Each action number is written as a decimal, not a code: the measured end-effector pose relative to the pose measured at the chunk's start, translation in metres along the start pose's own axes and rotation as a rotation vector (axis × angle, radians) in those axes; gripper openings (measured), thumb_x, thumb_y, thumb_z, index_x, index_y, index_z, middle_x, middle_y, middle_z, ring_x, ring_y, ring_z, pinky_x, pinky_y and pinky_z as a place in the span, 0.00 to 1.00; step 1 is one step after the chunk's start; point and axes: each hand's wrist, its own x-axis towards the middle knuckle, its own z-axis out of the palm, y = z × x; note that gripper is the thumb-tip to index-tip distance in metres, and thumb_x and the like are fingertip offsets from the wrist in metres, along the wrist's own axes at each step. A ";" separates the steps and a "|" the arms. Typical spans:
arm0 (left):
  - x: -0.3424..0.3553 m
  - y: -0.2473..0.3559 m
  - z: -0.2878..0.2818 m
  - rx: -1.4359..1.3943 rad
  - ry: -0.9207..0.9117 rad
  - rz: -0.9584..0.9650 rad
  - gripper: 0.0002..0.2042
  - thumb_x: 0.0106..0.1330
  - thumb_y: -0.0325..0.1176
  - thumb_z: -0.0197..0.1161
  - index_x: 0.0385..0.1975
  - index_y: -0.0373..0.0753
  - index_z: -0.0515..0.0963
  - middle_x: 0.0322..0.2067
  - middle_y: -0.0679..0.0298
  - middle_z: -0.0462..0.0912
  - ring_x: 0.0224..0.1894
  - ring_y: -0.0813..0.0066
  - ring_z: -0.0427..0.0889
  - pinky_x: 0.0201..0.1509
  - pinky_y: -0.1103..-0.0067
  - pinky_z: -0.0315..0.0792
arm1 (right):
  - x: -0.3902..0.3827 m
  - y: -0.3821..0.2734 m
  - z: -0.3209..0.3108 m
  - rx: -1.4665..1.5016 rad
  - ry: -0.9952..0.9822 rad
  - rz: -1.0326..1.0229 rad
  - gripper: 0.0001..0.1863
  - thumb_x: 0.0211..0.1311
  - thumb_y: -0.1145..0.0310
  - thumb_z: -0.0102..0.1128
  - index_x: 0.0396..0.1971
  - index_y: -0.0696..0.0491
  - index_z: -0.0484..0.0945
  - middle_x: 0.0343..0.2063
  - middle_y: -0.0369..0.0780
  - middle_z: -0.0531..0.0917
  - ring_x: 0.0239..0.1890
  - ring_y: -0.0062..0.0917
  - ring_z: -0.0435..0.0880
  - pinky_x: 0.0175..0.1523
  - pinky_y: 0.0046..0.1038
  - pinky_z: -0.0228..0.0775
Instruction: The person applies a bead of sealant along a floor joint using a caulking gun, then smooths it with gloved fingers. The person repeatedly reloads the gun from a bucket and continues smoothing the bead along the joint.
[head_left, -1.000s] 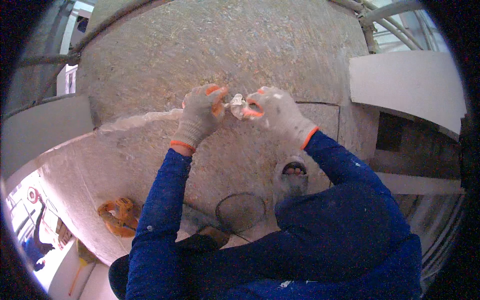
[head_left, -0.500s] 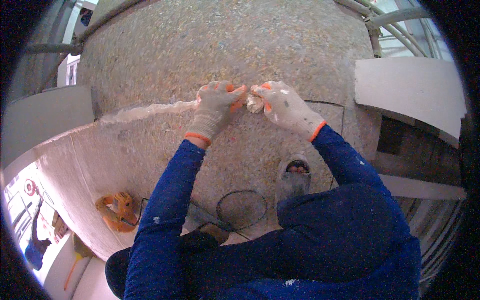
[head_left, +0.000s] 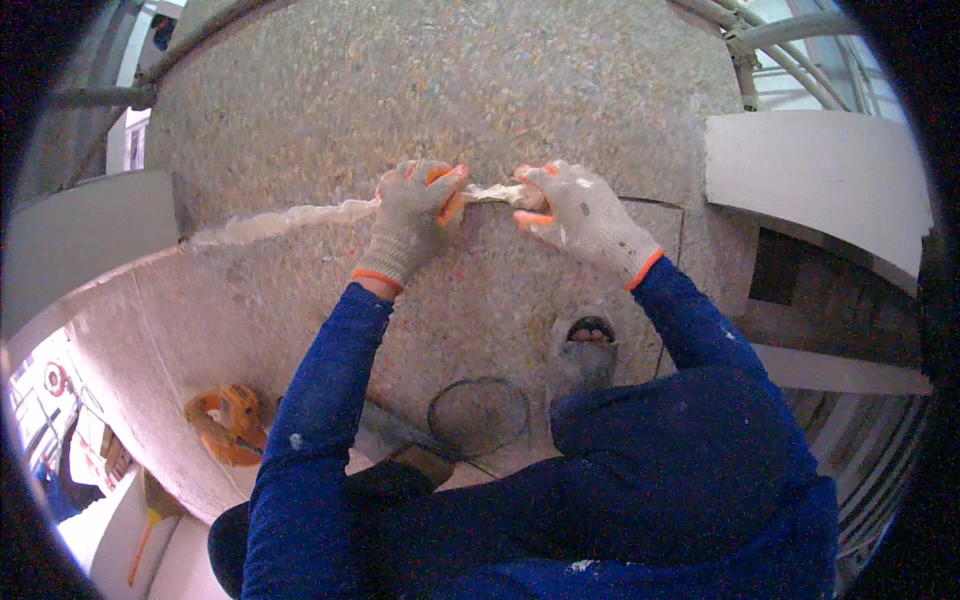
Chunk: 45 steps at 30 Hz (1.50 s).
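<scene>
Head: orange tool (head_left: pixel 238 408) well apart from left hand (head_left: pixel 408 215)

Around me is a building site or rough workshop, I can't tell which, with metal poles (head_left: pixel 795 29), pale curved panels (head_left: pixel 800 165), and an orange tool (head_left: pixel 242 405) and looped cable (head_left: pixel 480 378) on a gritty, speckled surface (head_left: pixel 450 90).

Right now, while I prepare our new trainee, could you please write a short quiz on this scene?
1. True or false: pale material shows between the left hand and the right hand.
2. What colour is the tool lying left of the left sleeve: A) green, B) orange, C) purple?
3. Beyond which hand does the seam show as a dark line?

Key: 1. True. 2. B. 3. The right hand.
</scene>
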 end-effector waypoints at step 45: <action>0.015 0.050 0.034 0.112 -0.150 -0.091 0.20 0.58 0.47 0.74 0.52 0.57 0.83 0.48 0.69 0.82 0.50 0.61 0.80 0.55 0.60 0.71 | -0.002 0.020 0.028 -0.020 0.088 0.044 0.11 0.61 0.63 0.69 0.44 0.44 0.85 0.37 0.39 0.81 0.42 0.40 0.83 0.45 0.44 0.76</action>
